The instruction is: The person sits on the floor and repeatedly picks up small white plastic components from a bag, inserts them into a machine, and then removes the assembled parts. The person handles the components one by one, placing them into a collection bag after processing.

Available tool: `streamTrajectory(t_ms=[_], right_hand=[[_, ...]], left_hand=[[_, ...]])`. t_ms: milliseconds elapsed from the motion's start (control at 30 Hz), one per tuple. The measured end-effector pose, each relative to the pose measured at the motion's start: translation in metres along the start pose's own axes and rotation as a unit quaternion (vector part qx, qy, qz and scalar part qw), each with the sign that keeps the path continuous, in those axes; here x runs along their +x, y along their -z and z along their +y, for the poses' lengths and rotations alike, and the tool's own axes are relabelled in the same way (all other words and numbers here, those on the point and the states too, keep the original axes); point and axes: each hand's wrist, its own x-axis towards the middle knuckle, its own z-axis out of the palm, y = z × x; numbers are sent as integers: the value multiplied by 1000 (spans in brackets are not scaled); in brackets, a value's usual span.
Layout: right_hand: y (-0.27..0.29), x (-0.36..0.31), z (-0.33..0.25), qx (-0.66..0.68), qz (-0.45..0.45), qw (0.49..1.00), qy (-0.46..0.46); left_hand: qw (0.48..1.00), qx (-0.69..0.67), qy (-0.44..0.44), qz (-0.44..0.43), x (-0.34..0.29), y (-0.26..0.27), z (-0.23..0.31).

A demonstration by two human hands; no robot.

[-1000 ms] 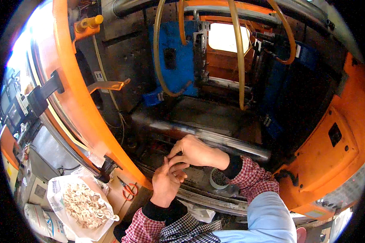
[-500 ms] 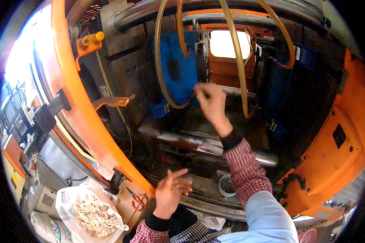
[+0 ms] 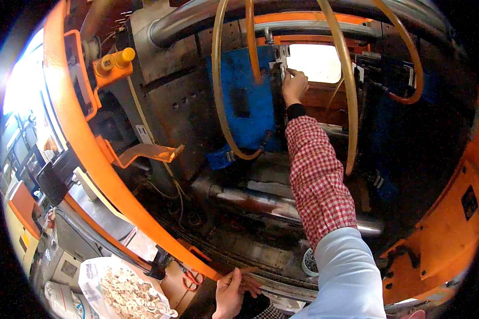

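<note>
My right hand point(image 3: 295, 86) reaches deep into the machine, up to the inner metal face of a blue mould half point(image 3: 255, 111). Its fingers are bent and pressed together against that face; what they hold, if anything, is too small to make out. My left hand point(image 3: 230, 294) hangs low by the machine's front edge, near the bottom end of an orange door frame point(image 3: 138, 207). Its fingers point right, loosely stretched, and nothing shows in them. Opposite, the other mould half point(image 3: 391, 122) stands in shadow, with a gap between the two.
Several amber hoses point(image 3: 339, 53) loop down around my right arm. A thick steel bar point(image 3: 255, 202) crosses below it. A small white tub of dark pellets point(image 3: 310, 262) stands beneath my sleeve. At lower left are a bag of pale ring-shaped parts point(image 3: 130, 290) and red-handled scissors point(image 3: 192, 279).
My right hand has gone up and farther in, from in front of the blue mould half to its inner face. My left hand has dropped lower. The whole view has shifted slightly.
</note>
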Motion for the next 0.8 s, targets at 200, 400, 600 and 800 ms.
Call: streamTrajectory(t_ms=[200, 400, 600, 800], right_hand=[[3, 5, 3, 3, -52, 999, 14], [2, 11, 11, -59, -51, 995, 62], [2, 12, 11, -97, -67, 990, 76], [-9, 15, 19, -114, -52, 987, 99]], left_hand=[[999, -32, 19, -28, 3, 0, -8], [999, -30, 29, -30, 3, -3, -8], [1000, 5, 15, -9, 6, 3, -19], [999, 13, 13, -28, 6, 4, -18]])
